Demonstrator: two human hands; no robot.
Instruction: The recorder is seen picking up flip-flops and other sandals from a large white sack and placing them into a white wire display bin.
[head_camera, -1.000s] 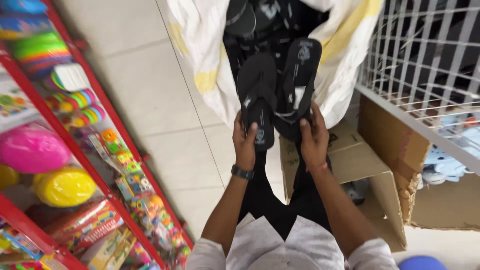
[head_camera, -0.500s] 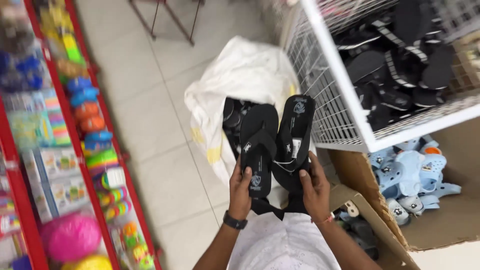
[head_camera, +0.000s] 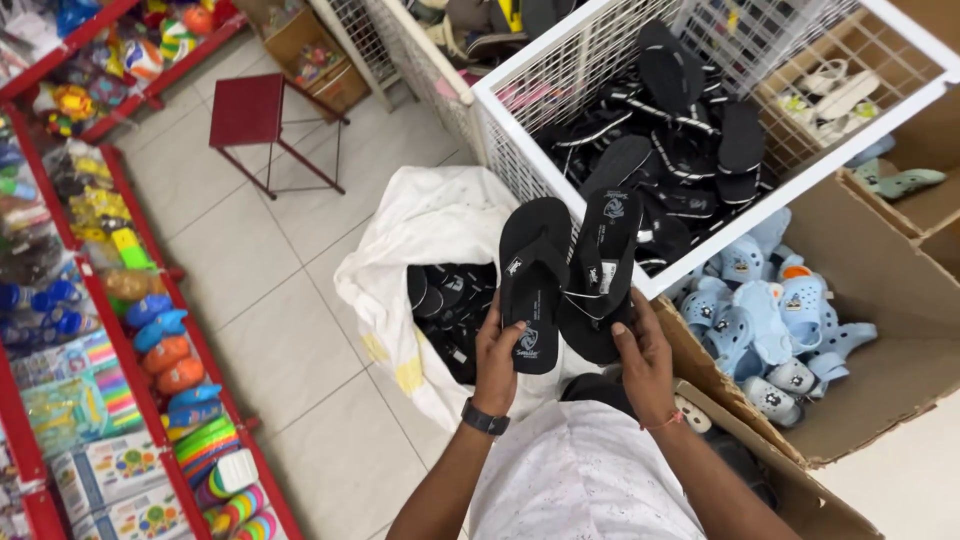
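the view has swung since a moment ago: the white wire bin of black sandals, earlier off to the side, now sits just beyond the fingers. the left hand stays clenched on one black flip-flop, the right hand on the other black flip-flop, both soles upright and touching. below the fingers gapes the white sack; to their right, a cardboard box of blue clogs crowds close. open floor lies left.
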